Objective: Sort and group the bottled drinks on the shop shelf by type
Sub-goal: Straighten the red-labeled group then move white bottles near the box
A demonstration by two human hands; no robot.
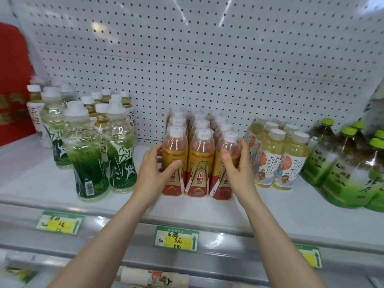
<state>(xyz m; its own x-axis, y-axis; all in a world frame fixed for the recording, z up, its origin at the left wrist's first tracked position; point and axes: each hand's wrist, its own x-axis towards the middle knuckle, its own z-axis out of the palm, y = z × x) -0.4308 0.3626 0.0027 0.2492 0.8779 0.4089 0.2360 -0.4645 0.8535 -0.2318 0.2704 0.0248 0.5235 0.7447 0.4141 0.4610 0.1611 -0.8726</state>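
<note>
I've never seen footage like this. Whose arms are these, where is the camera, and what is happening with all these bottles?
There is no machine here. These are a person's bare arms, filmed by one wide-angle camera worn on the head, looking forward and down.

The white shop shelf carries drinks in groups:
- On the left are clear plastic bottles with green patterns.
- In the middle are red-and-gold labelled plastic bottles with white caps.
- Beside them are pale yellow tea bottles.
- At the far right are dark green bottles with lime caps.

The left hand and the right hand clasp the outer bottles of the red-and-gold front row, one from each side. The bottles appear to stand on the shelf. Green price tags sit on the front rail.
</note>
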